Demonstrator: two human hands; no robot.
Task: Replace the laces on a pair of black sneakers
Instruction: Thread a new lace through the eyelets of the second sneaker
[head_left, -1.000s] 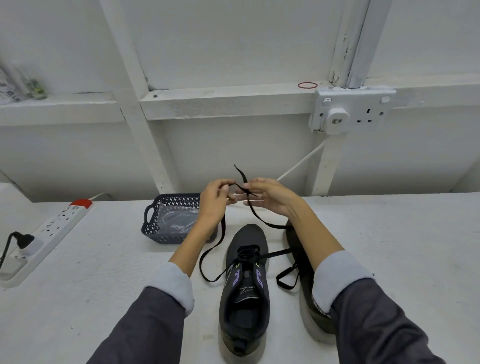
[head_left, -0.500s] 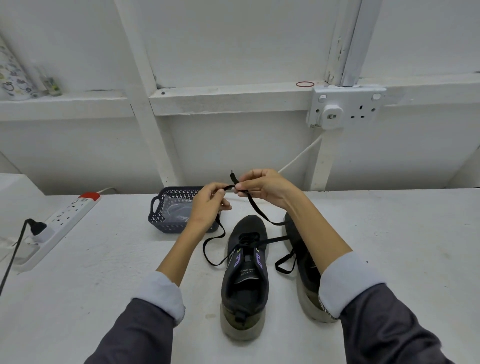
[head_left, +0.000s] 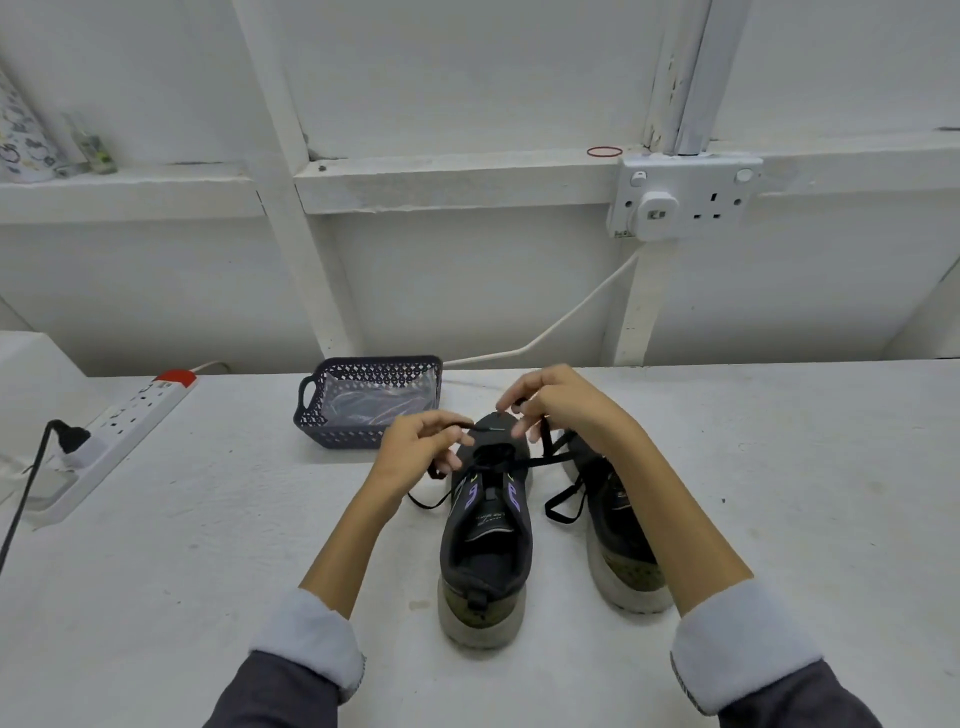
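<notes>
i see the white desk (head_left: 208, 545) carrying two black sneakers side by side, toes toward the wall: the left sneaker (head_left: 485, 551) and the right sneaker (head_left: 621, 535). a dark basket (head_left: 332, 431) sits just behind. above the left sneaker's toe, my left hand (head_left: 415, 447) and right hand (head_left: 561, 405) each pinch the black lace (head_left: 550, 460), which is threaded through that sneaker's front eyelets.

basket (head_left: 332, 434) behind sneakers (head_left: 488, 545), power strip (head_left: 124, 421) left

White tabletop (head_left: 208, 545), clutter at the back.
Power strip (head_left: 140, 410) far left with black plug (head_left: 70, 439); wall socket (head_left: 685, 197) up right, red rubber band (head_left: 604, 151) just beside.
</notes>
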